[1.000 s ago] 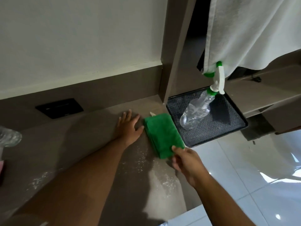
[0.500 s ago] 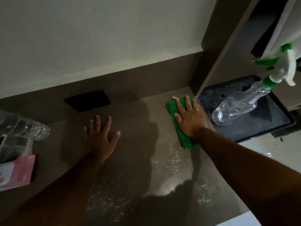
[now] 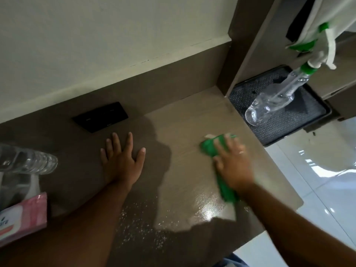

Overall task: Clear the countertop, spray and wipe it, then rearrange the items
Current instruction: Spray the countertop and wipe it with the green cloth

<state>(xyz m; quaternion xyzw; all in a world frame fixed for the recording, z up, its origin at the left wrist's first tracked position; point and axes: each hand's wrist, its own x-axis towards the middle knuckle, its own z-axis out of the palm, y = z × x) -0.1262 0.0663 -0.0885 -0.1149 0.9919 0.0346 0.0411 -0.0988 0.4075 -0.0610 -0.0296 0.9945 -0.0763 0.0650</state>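
A brown countertop [image 3: 183,120] runs along the wall, wet with spray droplets near its front edge. My right hand [image 3: 231,162] presses flat on a folded green cloth [image 3: 209,146] at the counter's right side; the hand and cloth are motion-blurred. My left hand [image 3: 121,158] rests flat on the counter, fingers spread, holding nothing. A clear spray bottle [image 3: 269,105] with a green and white trigger head stands on a black tray [image 3: 300,130] past the counter's right end.
A clear plastic bottle [image 3: 28,160] and a pink packet [image 3: 23,216] sit at the counter's left end. A black socket plate [image 3: 100,116] is set in the backsplash. A brown upright panel [image 3: 244,45] bounds the counter at right; white cloth [image 3: 327,14] hangs above the tray.
My right hand has slid the green cloth toward me and slightly left along the wet counter. My left hand stays flat in about the same spot.
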